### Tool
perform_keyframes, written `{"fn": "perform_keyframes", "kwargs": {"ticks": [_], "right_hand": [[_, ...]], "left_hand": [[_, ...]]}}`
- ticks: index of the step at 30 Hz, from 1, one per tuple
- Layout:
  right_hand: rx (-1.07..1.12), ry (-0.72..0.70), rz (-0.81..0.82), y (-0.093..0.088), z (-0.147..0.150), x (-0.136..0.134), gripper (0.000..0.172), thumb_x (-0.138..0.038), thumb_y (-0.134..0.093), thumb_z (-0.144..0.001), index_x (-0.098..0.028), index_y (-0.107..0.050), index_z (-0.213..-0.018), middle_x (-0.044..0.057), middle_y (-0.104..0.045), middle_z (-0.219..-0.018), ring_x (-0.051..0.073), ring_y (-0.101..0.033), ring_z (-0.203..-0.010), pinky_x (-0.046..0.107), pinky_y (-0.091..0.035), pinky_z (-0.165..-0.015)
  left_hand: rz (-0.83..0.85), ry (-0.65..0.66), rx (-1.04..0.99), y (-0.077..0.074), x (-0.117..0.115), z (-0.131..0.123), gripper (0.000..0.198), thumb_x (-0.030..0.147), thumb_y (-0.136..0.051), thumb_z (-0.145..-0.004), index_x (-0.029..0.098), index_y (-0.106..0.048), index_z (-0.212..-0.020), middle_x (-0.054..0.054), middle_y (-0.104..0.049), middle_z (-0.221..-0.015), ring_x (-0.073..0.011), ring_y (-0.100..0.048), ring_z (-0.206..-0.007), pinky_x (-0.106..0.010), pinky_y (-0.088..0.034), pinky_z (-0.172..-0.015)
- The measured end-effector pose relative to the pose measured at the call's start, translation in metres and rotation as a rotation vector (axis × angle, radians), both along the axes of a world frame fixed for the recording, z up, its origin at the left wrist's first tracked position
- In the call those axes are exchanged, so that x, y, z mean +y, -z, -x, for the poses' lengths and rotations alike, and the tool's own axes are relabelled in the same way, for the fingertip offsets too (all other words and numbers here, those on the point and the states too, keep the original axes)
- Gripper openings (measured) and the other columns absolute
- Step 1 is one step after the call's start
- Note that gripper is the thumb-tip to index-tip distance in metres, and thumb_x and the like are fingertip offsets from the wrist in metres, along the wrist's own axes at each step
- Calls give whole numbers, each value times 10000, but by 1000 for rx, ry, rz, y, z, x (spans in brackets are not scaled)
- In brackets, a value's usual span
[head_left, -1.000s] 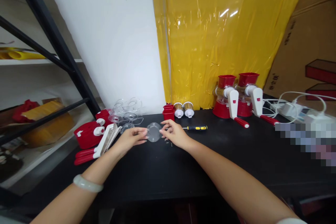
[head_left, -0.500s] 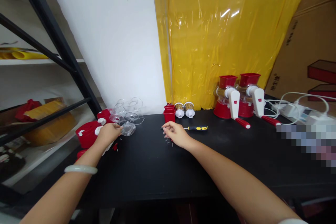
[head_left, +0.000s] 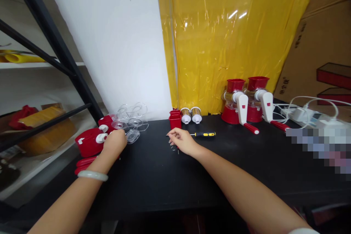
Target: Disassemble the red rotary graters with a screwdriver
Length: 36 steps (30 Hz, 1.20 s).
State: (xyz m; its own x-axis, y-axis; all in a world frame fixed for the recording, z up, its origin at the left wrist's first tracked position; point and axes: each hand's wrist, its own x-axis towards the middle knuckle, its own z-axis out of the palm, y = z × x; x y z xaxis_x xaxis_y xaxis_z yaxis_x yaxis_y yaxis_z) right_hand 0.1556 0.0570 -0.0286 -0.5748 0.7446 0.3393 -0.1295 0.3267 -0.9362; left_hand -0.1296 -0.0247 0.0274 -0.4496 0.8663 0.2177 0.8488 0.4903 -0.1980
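My left hand (head_left: 115, 142) is at the left of the black table, its fingers curled down and mostly hidden behind its back. It is right beside a clear plastic part (head_left: 133, 136); whether it touches that part I cannot tell. My right hand (head_left: 182, 141) has its fingers drawn together, near several small screws (head_left: 173, 149); anything in the fingertips is too small to make out. A screwdriver (head_left: 207, 134) with a black and yellow handle lies behind it, the shaft running behind the hand. Red hoppers (head_left: 175, 120) stand just beyond my right hand.
Red bases (head_left: 89, 142) and more clear plastic parts (head_left: 131, 111) stand at the left. Two grater drums (head_left: 191, 115) are by the wall. Two hand-cranked graters (head_left: 234, 102) stand at the right, near white cables (head_left: 315, 102). A black metal shelf frame (head_left: 55, 36) rises at the left.
My left hand has turned and shifted slightly right, now hiding a small red piece seen before. My right hand has stayed nearly in place. The view has shifted a little.
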Motion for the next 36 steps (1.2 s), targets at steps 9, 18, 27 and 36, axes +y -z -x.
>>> {"fn": "perform_keyframes", "kwargs": {"ticks": [9,18,27,36], "right_hand": [[-50,74,-99,1,-1,3,164,-358,-608,-851,-207,-649,-900,20,-643,-814,153,-657,-672,301,-526,-644],[56,644,-583,-99,-65,54,245,-313,-529,-860,-209,-617,-1063,111,-616,-1098,252,-574,-1084,426,-460,-948],[-759,1052,-554,-165,-226,183,802,-414,-745,-668,-114,-504,-1372,257,-505,-1327,428,-452,-1263,559,-391,-1008],[-775,749,-366,-162,-255,218,768,-320,-784,-658,-132,-546,-1363,182,-684,-1203,285,-688,-1011,406,-551,-864]], "left_hand": [[-56,12,89,-11,-14,-29,433,316,-337,-948,24,-629,-1075,-274,-703,-945,-395,-702,-923,-416,-519,-714],[-146,53,130,-46,-26,-63,557,511,-304,-945,92,-645,-1081,-212,-714,-826,-386,-705,-806,-394,-490,-653],[-157,95,95,-57,-38,-60,531,540,-317,-939,146,-627,-1116,-142,-719,-740,-360,-703,-753,-367,-464,-598],[-164,118,-41,-60,-35,-66,490,579,-373,-914,203,-635,-1090,-104,-746,-784,-323,-714,-793,-333,-449,-612]]}}
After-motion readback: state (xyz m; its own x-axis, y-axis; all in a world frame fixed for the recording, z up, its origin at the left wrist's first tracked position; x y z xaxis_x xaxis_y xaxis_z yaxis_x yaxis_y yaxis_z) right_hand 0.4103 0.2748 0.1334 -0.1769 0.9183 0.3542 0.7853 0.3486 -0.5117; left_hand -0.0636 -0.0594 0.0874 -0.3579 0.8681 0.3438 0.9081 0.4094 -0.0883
